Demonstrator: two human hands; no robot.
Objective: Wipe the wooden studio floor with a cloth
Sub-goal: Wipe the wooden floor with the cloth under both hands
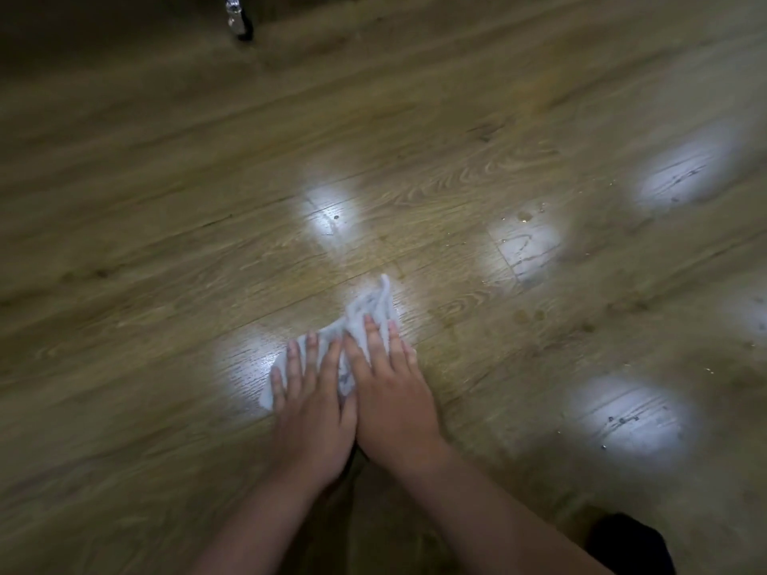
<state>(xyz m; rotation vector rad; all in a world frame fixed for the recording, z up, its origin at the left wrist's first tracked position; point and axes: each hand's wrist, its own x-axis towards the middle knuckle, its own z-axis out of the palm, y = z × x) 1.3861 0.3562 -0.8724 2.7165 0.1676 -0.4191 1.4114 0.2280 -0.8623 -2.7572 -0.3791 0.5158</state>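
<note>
A: On the wooden floor (166,226), near the middle and a bit toward 6 o'clock, lies a white cloth (365,315). Do you see it?

B: Yes. Two hands are on top of it, side by side.

A: How do the fingers lie?

B: The left hand (311,402) is flat on the cloth. Its fingers are straight and a little apart. The right hand (392,398) is flat too, with its fingers straight and close together. Both press down. They do not curl round the cloth.

A: Do the hands touch?

B: Yes, they meet along their inner sides. The cloth pokes out past the fingertips toward 12 o'clock, and a bit shows at 9 o'clock by the left hand.

A: What else is on the floor?

B: Bright spots of light (334,215) shine on the boards. Small wet drops (526,217) sit at about 2 o'clock from the cloth. A shiny metal thing (235,16) stands far off at 11 o'clock. It is too blurry to name.
</note>
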